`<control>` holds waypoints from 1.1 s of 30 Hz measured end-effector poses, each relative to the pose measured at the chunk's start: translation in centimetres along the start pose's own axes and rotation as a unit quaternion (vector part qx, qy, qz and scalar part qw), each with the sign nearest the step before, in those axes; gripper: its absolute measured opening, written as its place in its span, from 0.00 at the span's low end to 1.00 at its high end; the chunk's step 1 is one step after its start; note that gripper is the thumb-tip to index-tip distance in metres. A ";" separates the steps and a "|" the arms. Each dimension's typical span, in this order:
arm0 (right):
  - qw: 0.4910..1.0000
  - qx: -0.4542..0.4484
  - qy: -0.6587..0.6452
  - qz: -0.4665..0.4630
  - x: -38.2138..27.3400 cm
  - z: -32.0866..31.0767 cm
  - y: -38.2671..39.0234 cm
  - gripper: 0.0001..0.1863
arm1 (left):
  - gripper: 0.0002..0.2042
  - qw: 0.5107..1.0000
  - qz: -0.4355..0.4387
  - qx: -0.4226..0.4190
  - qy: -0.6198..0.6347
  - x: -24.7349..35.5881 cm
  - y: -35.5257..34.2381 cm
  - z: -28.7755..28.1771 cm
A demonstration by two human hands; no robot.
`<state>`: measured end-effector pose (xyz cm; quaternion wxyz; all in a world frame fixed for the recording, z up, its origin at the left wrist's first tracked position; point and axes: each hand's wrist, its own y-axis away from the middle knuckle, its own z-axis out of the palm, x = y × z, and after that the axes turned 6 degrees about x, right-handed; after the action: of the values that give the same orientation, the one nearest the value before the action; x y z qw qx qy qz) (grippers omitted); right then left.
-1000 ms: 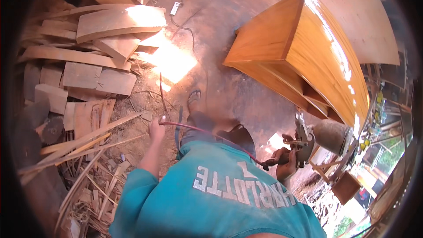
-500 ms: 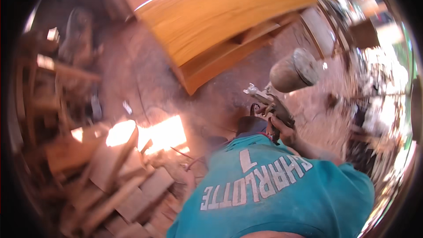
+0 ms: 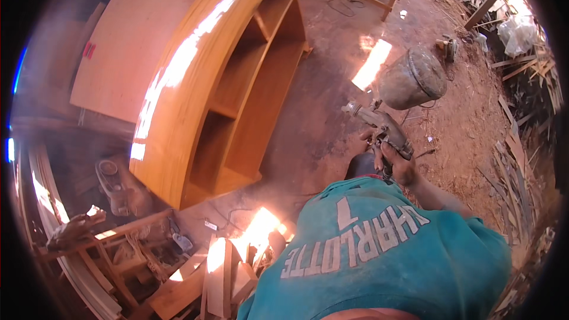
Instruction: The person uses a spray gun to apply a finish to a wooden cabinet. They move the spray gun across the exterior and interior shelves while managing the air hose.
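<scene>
In my right hand [image 3: 398, 165] is a spray gun [image 3: 385, 130], its handle gripped and fingers at the trigger. A dirty, rounded paint cup [image 3: 410, 80] sits on top of the gun, and its nozzle points left. Ahead to the left stands a glossy orange-brown wooden shelf unit [image 3: 178, 101], with open compartments facing my side. Bright light reflects along its top surface. A gap of floor separates the gun from the unit. My left hand is out of sight; the teal shirt [image 3: 367, 249] I wear fills the lower middle.
Wood offcuts [image 3: 219, 284] are heaped at lower left beside a wooden frame [image 3: 112, 243]. A pale panel [image 3: 136, 41] stands behind the shelf unit. Scrap strips [image 3: 515, 184] and a white plastic bag [image 3: 517, 32] lie along the right. Sawdust covers the floor [image 3: 456, 136] there.
My view has turned, so the shelf unit now appears farther left and more upright, with more compartments showing. The spray gun stays in my right hand, slightly farther right in view.
</scene>
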<state>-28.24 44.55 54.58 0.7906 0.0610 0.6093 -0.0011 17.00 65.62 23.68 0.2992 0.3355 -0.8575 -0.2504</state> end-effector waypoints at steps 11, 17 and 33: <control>0.986 0.142 0.006 -0.084 -14.1 -23.2 -15.0 0.20 | 0.17 0.970 0.156 -0.112 -0.147 40.4 -2.6 7.7; 0.983 0.136 0.028 -0.119 -17.3 -32.0 -23.8 0.24 | 0.18 0.932 0.215 -0.177 -0.232 52.8 -7.4 14.3; 0.954 0.213 -0.032 0.208 -12.6 -46.1 -54.6 0.37 | 0.19 0.941 -0.087 -0.280 -0.168 65.6 -20.9 27.4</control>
<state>-79.99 -6.04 49.97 0.7609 0.3537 0.5431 0.0315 -31.81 10.69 14.11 0.2101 0.2640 -0.7579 -0.5583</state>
